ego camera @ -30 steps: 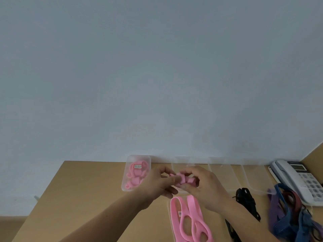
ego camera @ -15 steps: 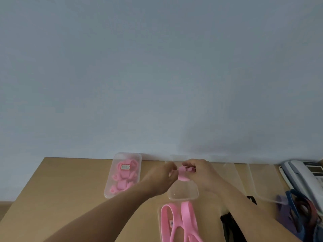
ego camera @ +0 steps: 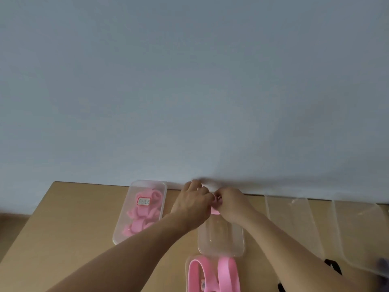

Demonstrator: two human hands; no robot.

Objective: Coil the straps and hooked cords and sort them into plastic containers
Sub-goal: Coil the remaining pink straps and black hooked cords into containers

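My left hand (ego camera: 192, 202) and my right hand (ego camera: 231, 202) meet at the far end of a clear plastic container (ego camera: 221, 241), and together they pinch a small coiled pink strap (ego camera: 215, 210), mostly hidden between the fingers. The rest of that container looks bare. To its left, another clear container (ego camera: 126, 230) holds several coiled pink straps and a labelled tag (ego camera: 143, 201). Uncoiled pink straps (ego camera: 227, 275) lie at the near edge, below the middle container.
Two more clear containers (ego camera: 294, 218) (ego camera: 357, 228) stand to the right along the wall. A black strap with a buckle (ego camera: 333, 267) lies at the lower right. The wooden table (ego camera: 69, 224) ends at the left; a blue-grey wall rises behind it.
Both hands have carried the pink coil away from me toward the wall, down to the far end of the middle container. The camera has tilted, so the phone and dark straps left the view.
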